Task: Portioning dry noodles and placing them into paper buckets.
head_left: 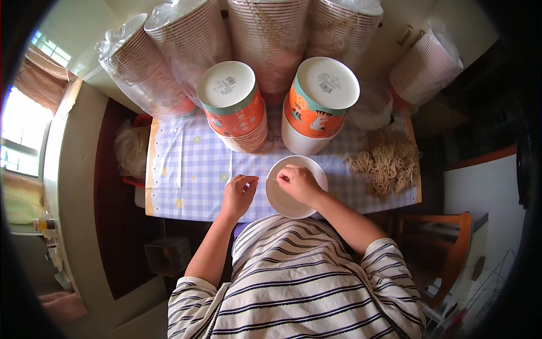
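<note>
Close to me at the table's front edge is a white paper bucket, its open mouth facing up. My right hand is over its mouth with the fingers pinched. A thin pale bit shows at those fingertips, too small to name. Left of the bucket, my left hand is held with thumb and fingertips together; whatever is between them does not show. Just beyond stand two stacks of upside-down printed paper buckets, a left stack and a right stack, both orange and green with white bases.
A tangled heap of beige cords lies on the right of the checked tablecloth. Tall plastic-wrapped bucket stacks line the back, with another wrapped stack at far right. A wooden chair stands right; a window is left.
</note>
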Tool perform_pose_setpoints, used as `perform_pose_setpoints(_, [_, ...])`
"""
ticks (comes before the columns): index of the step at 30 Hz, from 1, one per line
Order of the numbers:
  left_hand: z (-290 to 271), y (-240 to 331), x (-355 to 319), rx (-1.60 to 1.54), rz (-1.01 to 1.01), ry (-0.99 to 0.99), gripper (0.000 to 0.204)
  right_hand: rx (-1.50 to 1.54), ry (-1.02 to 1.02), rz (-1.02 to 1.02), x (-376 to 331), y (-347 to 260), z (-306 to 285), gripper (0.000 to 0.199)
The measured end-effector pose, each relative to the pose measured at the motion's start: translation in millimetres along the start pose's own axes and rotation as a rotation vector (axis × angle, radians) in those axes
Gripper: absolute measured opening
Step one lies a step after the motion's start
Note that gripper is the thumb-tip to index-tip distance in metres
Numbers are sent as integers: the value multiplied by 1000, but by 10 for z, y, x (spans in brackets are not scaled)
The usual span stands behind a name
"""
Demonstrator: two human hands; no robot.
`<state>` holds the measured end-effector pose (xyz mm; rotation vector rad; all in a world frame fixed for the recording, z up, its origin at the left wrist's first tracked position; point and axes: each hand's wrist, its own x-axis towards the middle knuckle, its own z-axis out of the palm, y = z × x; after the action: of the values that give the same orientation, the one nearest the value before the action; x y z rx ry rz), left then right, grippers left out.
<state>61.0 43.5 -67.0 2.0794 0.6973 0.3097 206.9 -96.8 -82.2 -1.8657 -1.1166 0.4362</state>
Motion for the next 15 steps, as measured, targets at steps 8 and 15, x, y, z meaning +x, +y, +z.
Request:
perform_pose_setpoints(8, [106, -165, 114, -66, -52, -113, 15, -106, -3, 14, 48, -1, 102, 5])
perform_pose_setpoints(15, [142, -173, 172, -41, -1, -140, 19, -124, 8, 6, 44, 22, 136, 4])
